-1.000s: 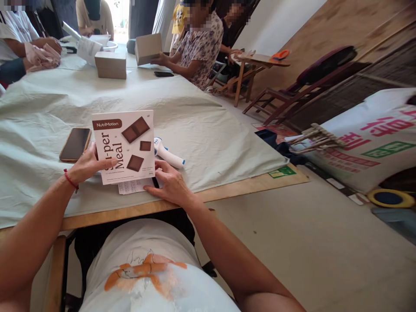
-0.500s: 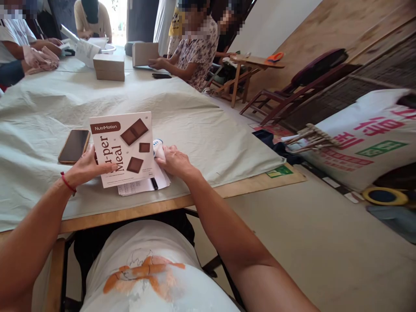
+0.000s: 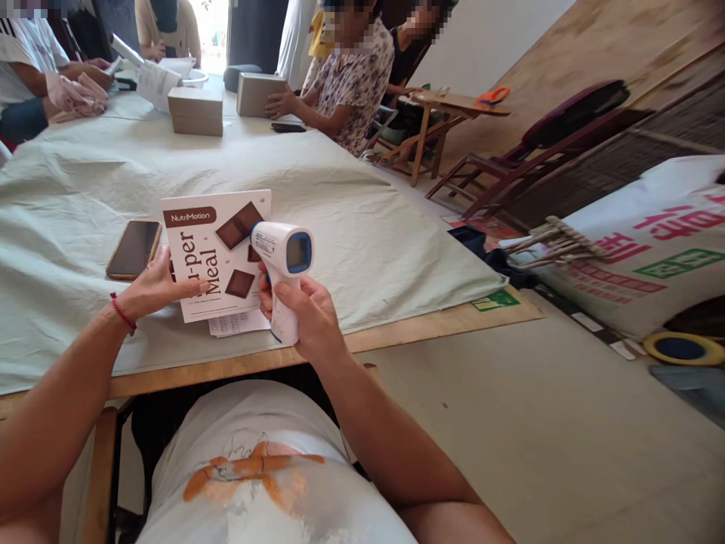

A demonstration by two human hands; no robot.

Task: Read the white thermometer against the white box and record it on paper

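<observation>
My left hand (image 3: 161, 285) grips the left edge of a white box (image 3: 195, 249) marked NutriMotion, with pictures of brown chocolate squares; its thumb lies on the front face. The box stands tilted above the cloth-covered table. My right hand (image 3: 309, 313) is closed round the handle of a white and blue infrared thermometer (image 3: 282, 245). The thermometer's small screen faces me, and its nose end covers part of the box's right side. Printed papers (image 3: 235, 323) lie under the box, partly hidden. A phone (image 3: 134, 249) rests face up on the cloth, left of the box.
Two cardboard boxes (image 3: 196, 113) (image 3: 252, 97) stand at the table's far end, where several people sit; one person's hand touches the farther box. Wooden chairs (image 3: 544, 143) and a large printed sack (image 3: 646, 249) are to the right. The table's wooden edge (image 3: 390, 336) runs in front of me.
My right hand has raised the thermometer from behind the box's right side to in front of it, turning its screen toward me. My left hand still holds the box.
</observation>
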